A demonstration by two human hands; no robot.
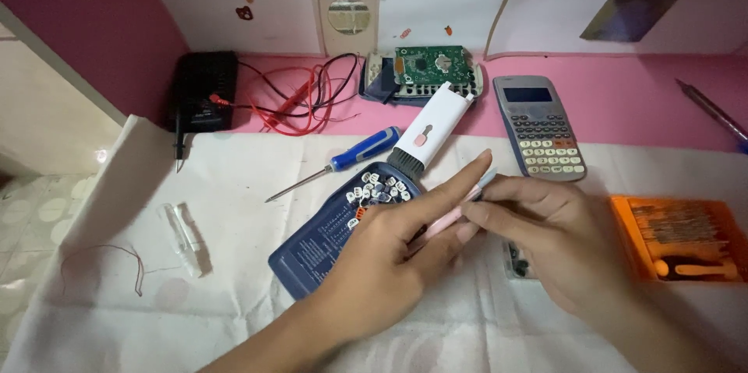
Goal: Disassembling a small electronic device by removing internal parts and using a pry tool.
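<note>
My left hand (393, 252) lies palm down over a dark blue calculator cover (312, 252), fingers stretched toward the upper right. A thin pink tool with a grey tip (487, 179) runs between both hands; my right hand (545, 241) pinches it near the tip. Several small loose calculator keys (378, 188) are piled in the cover's far end. A white cleaning brush with black bristles (430, 133) rests just beyond the keys. A blue-handled screwdriver (354, 156) lies to the left of it.
A grey calculator (540, 128) lies at the back right, an opened one with a green circuit board (425, 69) behind the brush. An orange bit case (682, 238) sits at right. A black multimeter (204, 89) with red leads (292, 100) is at back left. A clear plastic cap (181, 237) lies at left.
</note>
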